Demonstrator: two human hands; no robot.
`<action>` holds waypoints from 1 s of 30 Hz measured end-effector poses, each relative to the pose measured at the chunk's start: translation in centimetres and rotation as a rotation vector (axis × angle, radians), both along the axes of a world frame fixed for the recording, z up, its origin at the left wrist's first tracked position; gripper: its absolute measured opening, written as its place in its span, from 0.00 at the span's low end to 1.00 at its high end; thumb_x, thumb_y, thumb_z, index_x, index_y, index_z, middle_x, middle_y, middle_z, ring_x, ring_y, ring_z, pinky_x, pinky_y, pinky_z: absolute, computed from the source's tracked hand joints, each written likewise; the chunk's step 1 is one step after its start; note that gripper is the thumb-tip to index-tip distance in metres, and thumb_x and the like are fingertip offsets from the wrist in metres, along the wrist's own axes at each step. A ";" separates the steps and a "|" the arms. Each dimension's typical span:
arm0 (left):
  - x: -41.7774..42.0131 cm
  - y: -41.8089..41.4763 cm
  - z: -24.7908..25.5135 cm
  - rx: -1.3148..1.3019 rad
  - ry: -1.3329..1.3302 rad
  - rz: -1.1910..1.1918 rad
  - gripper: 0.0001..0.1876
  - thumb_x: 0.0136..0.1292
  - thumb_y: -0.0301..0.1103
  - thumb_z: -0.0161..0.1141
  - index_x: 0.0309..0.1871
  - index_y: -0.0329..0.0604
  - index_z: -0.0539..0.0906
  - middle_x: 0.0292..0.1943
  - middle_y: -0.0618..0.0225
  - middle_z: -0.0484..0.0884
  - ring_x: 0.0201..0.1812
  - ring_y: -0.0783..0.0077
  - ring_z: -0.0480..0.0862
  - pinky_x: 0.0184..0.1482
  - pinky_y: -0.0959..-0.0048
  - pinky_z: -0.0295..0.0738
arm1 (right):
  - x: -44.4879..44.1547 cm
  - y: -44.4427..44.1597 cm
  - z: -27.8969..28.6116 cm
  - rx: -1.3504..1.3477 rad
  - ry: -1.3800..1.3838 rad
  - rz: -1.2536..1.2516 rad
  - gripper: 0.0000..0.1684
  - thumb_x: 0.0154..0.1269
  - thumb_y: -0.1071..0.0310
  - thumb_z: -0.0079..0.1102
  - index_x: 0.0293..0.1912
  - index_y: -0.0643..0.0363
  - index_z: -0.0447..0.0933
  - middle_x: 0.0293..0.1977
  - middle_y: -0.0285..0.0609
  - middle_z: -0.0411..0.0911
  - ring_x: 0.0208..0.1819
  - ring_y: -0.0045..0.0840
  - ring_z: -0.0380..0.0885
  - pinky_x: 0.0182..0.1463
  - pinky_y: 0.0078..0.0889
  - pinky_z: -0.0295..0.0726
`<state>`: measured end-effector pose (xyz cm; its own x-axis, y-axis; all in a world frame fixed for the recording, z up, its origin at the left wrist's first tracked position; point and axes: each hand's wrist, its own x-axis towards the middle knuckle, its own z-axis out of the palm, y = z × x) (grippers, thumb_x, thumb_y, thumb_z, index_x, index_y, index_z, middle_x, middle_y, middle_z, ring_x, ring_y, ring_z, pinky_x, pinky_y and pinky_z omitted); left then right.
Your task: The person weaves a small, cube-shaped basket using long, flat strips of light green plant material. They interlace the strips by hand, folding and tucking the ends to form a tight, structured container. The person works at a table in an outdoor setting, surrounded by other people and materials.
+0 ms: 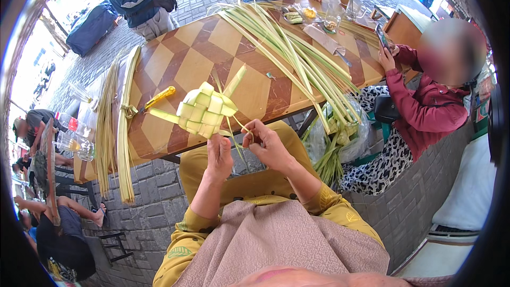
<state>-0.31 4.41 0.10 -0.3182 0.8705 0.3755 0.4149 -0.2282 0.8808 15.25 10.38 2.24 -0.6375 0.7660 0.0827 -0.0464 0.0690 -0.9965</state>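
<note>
A woven palm-leaf pouch (205, 111), pale green and diamond-shaped with loose leaf ends sticking out, is held up over the near edge of the table. My left hand (220, 157) grips its lower corner between thumb and fingers. To the right, my right hand (265, 143) pinches a thin leaf strip (239, 121) that runs from the pouch. A knife with a yellow handle (160, 97) lies on the table just left of the pouch. Farther left is a folded bundle of palm leaves (126, 127), tied with a knot, beside a bundle of thin leaf ribs (105, 127).
Long palm-leaf strips (287, 56) cross the patterned table (191, 57). Beyond them stand glasses (331, 22) and snacks. At left are a plastic bottle (73, 123) and a glass mug (75, 145). A seated person (426, 107) holds a phone at right, near a plastic bag (354, 139) of woven pouches.
</note>
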 end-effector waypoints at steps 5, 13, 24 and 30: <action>-1.6 -0.3 -1.0 -0.049 -0.165 0.024 0.33 0.69 0.55 0.39 0.63 0.32 0.62 0.54 0.53 0.72 0.50 0.62 0.71 0.55 0.67 0.61 | 1.5 0.3 -1.6 0.294 -0.401 0.206 0.10 0.53 0.80 0.49 0.38 0.63 0.69 0.26 0.43 0.72 0.29 0.26 0.71 0.35 0.23 0.71; -3.0 0.1 -2.7 0.113 -0.311 0.066 0.20 0.71 0.44 0.41 0.54 0.36 0.72 0.33 0.68 0.73 0.28 0.80 0.64 0.30 0.77 0.59 | 3.8 2.4 0.5 -0.075 0.155 0.146 0.10 0.65 0.70 0.50 0.45 0.60 0.71 0.32 0.35 0.74 0.36 0.15 0.73 0.39 0.18 0.71; 1.2 1.3 1.9 0.204 -0.398 -0.097 0.16 0.70 0.41 0.46 0.41 0.35 0.76 0.19 0.78 0.67 0.22 0.85 0.58 0.23 0.78 0.52 | -1.1 1.1 -0.7 -0.489 0.526 0.189 0.12 0.66 0.69 0.49 0.48 0.60 0.68 0.34 0.35 0.75 0.31 0.14 0.72 0.35 0.18 0.70; 0.8 1.1 1.7 0.134 -0.480 -0.191 0.15 0.70 0.38 0.47 0.45 0.34 0.77 0.33 0.72 0.77 0.38 0.82 0.71 0.41 0.78 0.64 | -1.3 0.3 0.0 -0.541 0.563 0.174 0.10 0.64 0.70 0.54 0.45 0.60 0.74 0.37 0.33 0.77 0.33 0.13 0.72 0.34 0.17 0.70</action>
<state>0.47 5.46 1.78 -0.3221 0.8840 0.3388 -0.0873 -0.3841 0.9192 13.97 10.71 2.23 -0.7244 0.6854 0.0733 -0.5183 -0.4714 -0.7136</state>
